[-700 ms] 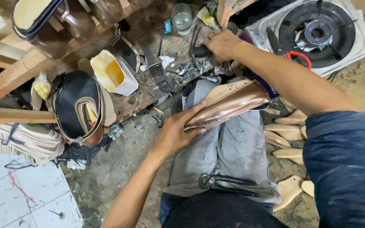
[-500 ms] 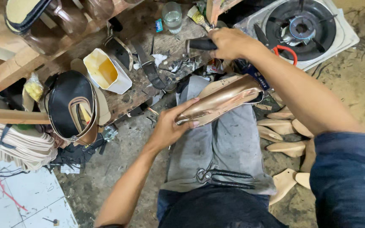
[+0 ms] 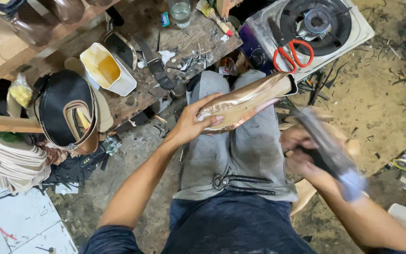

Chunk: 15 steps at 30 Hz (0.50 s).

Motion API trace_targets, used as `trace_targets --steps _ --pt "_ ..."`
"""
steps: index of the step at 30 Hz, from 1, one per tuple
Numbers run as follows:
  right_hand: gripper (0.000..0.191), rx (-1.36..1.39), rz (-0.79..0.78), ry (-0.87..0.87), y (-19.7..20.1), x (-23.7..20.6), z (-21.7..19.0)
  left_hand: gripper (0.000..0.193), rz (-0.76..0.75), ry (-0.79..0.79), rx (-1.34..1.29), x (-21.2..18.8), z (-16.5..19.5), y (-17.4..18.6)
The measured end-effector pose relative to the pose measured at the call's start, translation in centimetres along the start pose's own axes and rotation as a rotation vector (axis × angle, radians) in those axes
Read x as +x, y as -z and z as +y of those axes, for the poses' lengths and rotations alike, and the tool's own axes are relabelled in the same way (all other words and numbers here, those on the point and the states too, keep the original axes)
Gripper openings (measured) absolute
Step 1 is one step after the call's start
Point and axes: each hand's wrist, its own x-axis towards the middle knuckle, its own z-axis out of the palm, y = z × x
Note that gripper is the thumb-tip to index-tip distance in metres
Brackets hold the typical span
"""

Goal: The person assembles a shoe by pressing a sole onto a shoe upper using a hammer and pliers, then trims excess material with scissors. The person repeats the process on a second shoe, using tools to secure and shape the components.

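My left hand (image 3: 194, 123) grips the toe end of a metallic bronze shoe upper on a last (image 3: 250, 99), held across my lap above grey trousers. My right hand (image 3: 301, 153) is at the right of my lap, closed on a dark-handled tool (image 3: 327, 148) that is blurred by motion; its exact kind cannot be told. Black pincers (image 3: 240, 181) lie on my lap below the shoe.
A wooden bench (image 3: 175, 56) ahead holds a cream tub of glue (image 3: 106, 70), a glass (image 3: 180, 9), a brush and scraps. A gas stove (image 3: 318, 23) with red-handled scissors (image 3: 290, 52) sits at the right. A stack of black and tan soles (image 3: 69, 113) stands at left. Wooden lasts lie on the dirt floor.
My right hand has come back from the bench to the right of my lap, now holding a dark tool. The left hand still holds the shoe, shifted slightly.
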Motion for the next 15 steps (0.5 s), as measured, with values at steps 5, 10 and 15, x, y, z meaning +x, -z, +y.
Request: trace_targets --steps 5,10,15 --pt "0.032 -0.613 0.118 -0.591 -2.3 -2.4 2.0 0.064 -0.015 -0.063 0.016 0.6 0.2 -0.2" --pt "0.025 -0.177 0.119 -0.310 -3.3 -2.5 3.9 0.066 0.006 -0.040 0.036 0.0 0.0 -0.2" --pt "0.020 -0.350 0.119 -0.458 -3.9 -2.5 4.8 0.067 0.014 -0.083 0.083 -0.1 -0.4 0.0"
